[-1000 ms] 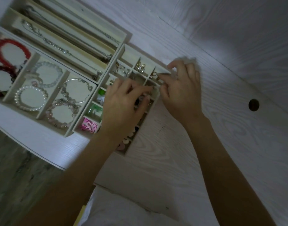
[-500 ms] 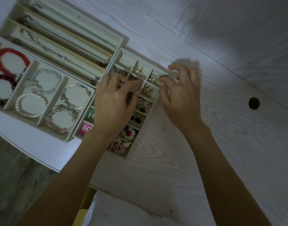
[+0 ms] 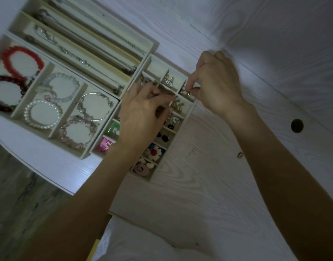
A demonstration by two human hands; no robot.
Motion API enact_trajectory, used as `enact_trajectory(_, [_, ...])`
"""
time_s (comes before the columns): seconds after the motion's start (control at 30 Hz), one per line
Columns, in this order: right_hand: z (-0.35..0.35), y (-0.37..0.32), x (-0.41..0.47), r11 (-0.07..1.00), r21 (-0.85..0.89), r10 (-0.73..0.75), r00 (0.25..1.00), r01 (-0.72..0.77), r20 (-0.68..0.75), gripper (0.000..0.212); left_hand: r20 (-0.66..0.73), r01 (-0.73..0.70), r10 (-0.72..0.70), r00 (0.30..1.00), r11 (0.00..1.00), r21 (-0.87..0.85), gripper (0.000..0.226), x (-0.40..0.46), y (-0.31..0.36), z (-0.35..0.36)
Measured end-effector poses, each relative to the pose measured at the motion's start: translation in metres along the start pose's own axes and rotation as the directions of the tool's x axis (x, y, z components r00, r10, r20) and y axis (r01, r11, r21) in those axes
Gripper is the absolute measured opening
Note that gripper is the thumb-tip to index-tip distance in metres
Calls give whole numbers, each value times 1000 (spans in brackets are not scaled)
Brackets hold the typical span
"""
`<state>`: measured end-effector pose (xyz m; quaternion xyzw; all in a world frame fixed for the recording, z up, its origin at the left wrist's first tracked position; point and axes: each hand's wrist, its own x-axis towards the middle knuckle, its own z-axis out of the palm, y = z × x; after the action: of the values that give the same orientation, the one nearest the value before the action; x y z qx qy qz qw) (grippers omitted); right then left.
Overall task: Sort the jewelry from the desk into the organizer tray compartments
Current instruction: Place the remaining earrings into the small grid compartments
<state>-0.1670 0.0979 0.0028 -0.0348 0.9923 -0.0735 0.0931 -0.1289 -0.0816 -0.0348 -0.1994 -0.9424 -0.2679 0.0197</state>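
Observation:
The small-compartment organizer tray (image 3: 188, 121) lies at the middle of the white desk and holds earrings: gold hoops (image 3: 177, 106), a crystal pair (image 3: 168, 81), black studs (image 3: 162, 136), a flower piece (image 3: 154, 152). My right hand (image 3: 216, 85) hovers over the tray's far right corner and pinches a small gold earring (image 3: 188, 91) between thumb and forefinger, above the end compartment. My left hand (image 3: 141, 115) lies over the tray's middle columns, fingers stretched toward the right, covering several compartments; I see nothing held in it. A small gold piece (image 3: 240, 155) lies loose on the desk, right of the tray.
A bracelet tray (image 3: 82, 156) at the left holds a red bracelet (image 3: 22, 59), a pearl one (image 3: 42, 113) and others. A long-slot necklace tray (image 3: 151, 43) sits behind it. A round cable hole (image 3: 296, 125) is in the desk at right. The desk edge runs along the lower left.
My right hand's fingers have curled and lifted into a pinch on the small gold earring over the end compartment. My left hand has stayed over the tray's middle, its fingers stretching further right.

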Motion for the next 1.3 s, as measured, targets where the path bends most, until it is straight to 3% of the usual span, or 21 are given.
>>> enact_trajectory(0.3, [-3, -8, 3, 965, -201, -157, 985, 169, 78, 7, -3, 16, -16, 1000, 999, -50, 26, 2, -2, -1])
enact_trajectory(0.57, [2, -2, -2, 986, -50, -160, 987, 160, 2, 6, -4, 17, -17, 1000, 998, -53, 25, 0, -2, 1])
enact_trajectory(0.7, [7, -3, -6, 983, 4, -184, 982, 184, -35, 16, 1, 7, -7, 1000, 999, -39, 26, 0, -3, 1])
enact_trajectory(1.1, [-4, -2, -9, 994, 24, -112, 978, 110, 174, 18, -11, -3, 3, 1000, 999, -47, 24, -2, 1, 0])
enact_trajectory(1.3, [-17, 14, -25, 994, 94, -46, 999, 47, -16, 19, -6, -1, 1, 1000, 998, -59, 25, -2, 1, 1])
